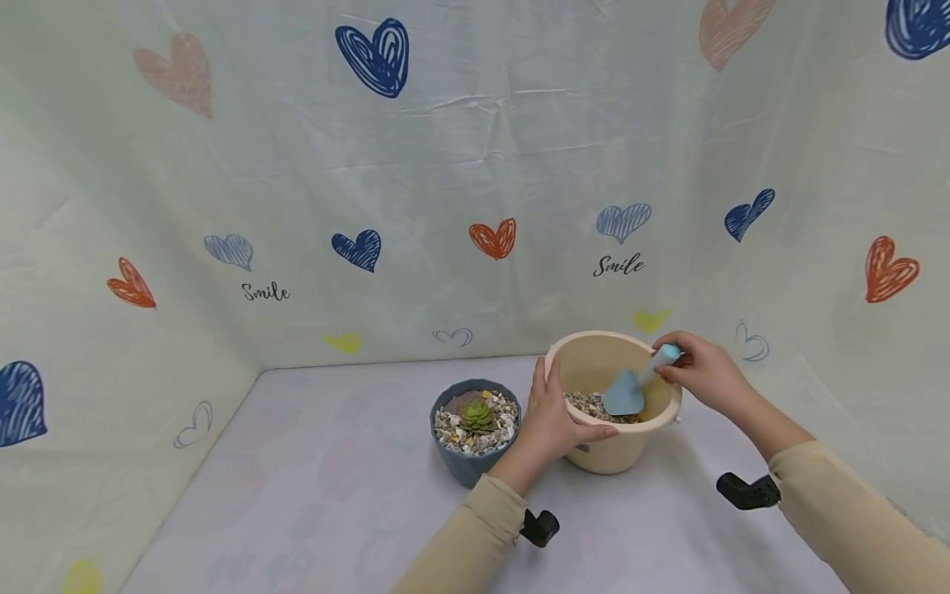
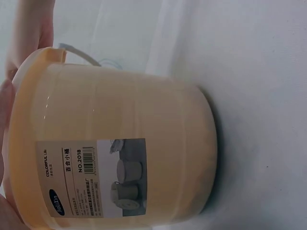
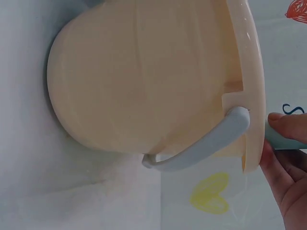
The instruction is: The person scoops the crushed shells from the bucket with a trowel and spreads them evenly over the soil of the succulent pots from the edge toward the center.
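A cream plastic bucket [image 1: 604, 452] stands upright on the table, with gravel [image 1: 586, 404] in its bottom. My left hand [image 1: 551, 421] rests against the near left of its rim, fingers spread and straight, thumb lying along the front. In my right hand [image 1: 701, 371] I hold a small blue shovel [image 1: 625, 394] by its light-blue handle [image 3: 280, 139], at the bucket's right rim. The shovel's blade slants down into the bucket, by the gravel. Only part of the left fingers [image 2: 5, 103] shows at the edge of the left wrist view.
A blue-grey pot [image 1: 463, 466] with a green succulent [image 1: 477, 415] and pebbles stands left of the bucket, close to my left wrist. The bucket's grey handle [image 3: 206, 143] hangs down its side. Behind the table [image 1: 326, 478] rises a heart-printed sheet [image 1: 430, 165].
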